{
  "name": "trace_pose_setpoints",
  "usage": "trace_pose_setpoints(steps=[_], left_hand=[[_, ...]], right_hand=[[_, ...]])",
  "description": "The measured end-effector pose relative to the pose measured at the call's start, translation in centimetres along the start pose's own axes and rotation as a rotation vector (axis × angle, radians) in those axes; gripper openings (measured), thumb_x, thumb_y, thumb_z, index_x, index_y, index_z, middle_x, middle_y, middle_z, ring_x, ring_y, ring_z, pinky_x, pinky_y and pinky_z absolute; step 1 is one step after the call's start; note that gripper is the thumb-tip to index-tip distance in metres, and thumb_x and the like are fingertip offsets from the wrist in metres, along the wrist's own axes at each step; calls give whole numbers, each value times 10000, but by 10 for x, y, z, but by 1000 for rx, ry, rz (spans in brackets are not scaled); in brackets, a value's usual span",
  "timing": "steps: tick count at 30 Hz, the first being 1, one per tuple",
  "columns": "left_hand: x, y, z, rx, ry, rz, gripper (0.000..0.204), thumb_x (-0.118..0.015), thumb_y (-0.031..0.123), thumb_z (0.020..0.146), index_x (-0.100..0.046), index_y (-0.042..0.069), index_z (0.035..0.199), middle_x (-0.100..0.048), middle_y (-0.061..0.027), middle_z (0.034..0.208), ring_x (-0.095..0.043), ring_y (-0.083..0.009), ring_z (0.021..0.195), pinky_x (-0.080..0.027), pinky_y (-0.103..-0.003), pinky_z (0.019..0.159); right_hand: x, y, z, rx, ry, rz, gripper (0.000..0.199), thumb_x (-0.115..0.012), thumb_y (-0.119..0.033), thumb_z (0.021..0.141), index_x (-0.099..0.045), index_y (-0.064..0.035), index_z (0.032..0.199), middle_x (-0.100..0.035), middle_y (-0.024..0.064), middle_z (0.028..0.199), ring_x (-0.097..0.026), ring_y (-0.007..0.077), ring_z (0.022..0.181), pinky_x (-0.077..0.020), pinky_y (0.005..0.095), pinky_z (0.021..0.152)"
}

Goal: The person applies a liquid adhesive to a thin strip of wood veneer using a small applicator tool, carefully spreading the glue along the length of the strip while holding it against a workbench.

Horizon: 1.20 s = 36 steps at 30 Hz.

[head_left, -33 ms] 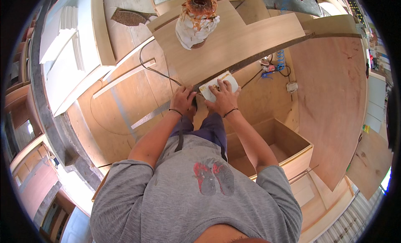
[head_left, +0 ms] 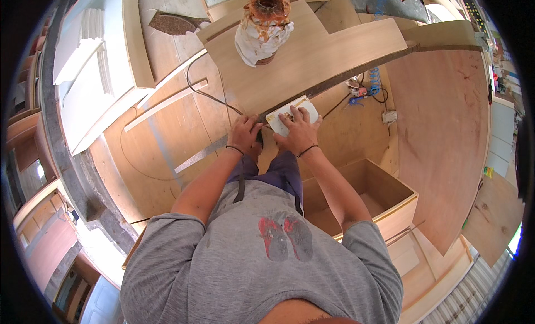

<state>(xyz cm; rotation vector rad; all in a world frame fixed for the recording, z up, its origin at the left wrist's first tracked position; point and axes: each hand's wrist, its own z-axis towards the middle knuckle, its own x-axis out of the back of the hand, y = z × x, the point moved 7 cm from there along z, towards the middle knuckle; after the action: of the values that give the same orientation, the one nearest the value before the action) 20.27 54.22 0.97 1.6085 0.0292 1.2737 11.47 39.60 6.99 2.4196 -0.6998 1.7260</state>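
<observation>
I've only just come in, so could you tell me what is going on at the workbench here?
A person in a grey T-shirt leans over a plywood panel, both hands at its near edge. The right hand presses flat on a small whitish block, perhaps a sanding block. The left hand rests beside it on the edge. A wrapped, glue-stained pot stands on the panel, and an open plywood box sits lower right.

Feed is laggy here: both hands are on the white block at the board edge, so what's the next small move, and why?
Probably slide the white block along the board edge. Right hand presses it flat; left hand rests beside it at the same edge.
</observation>
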Motion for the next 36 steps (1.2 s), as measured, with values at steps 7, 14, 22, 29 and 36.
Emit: trace_pose_setpoints(steps=[7, 14, 22, 29, 36], left_hand=[[0, 6, 2, -5, -8, -16, 278, -626, 294, 874, -630, 74, 1044, -576, -143, 858, -596, -337, 840, -494, -426, 726], [-2, 4, 0, -10, -3, -11, 270, -623, 289, 874, -626, 72, 1035, -577, -144, 863, -595, -338, 842, -491, -425, 719], [-1, 3, -1, -7, 13, 6, 276, -639, 281, 864, -640, 76, 1049, -583, -137, 874, -596, -332, 844, -492, -420, 725], [-4, 1, 1, 79, -97, -41, 296, -614, 282, 875, -628, 68, 1077, -598, -141, 964, -573, -350, 939, -484, -435, 796], [4, -6, 3, 76, -124, -17, 287, -635, 256, 865, -633, 73, 1086, -601, -148, 935, -585, -348, 892, -484, -432, 769]], right_hand=[[-6, 5, -1, -24, 70, -1, 600, -655, -540, 721, -601, -255, 1246, -383, 83, 1448, -318, 290, 1334, -174, 768, 975], [14, 30, -7, -65, 88, -63, 630, -645, -554, 705, -592, -264, 1262, -386, 84, 1455, -305, 282, 1349, -177, 764, 974], [7, 48, 1, -57, -8, -66, 629, -617, -560, 712, -583, -279, 1273, -384, 80, 1455, -304, 284, 1349, -175, 761, 980], [12, 46, 2, -78, -38, -68, 617, -618, -574, 713, -598, -283, 1257, -401, 79, 1443, -319, 297, 1340, -210, 745, 975], [-7, 138, -21, -431, -78, 1267, 539, -606, -531, 782, -630, -143, 1155, -622, 116, 1184, -601, 265, 1067, -477, 550, 819]])
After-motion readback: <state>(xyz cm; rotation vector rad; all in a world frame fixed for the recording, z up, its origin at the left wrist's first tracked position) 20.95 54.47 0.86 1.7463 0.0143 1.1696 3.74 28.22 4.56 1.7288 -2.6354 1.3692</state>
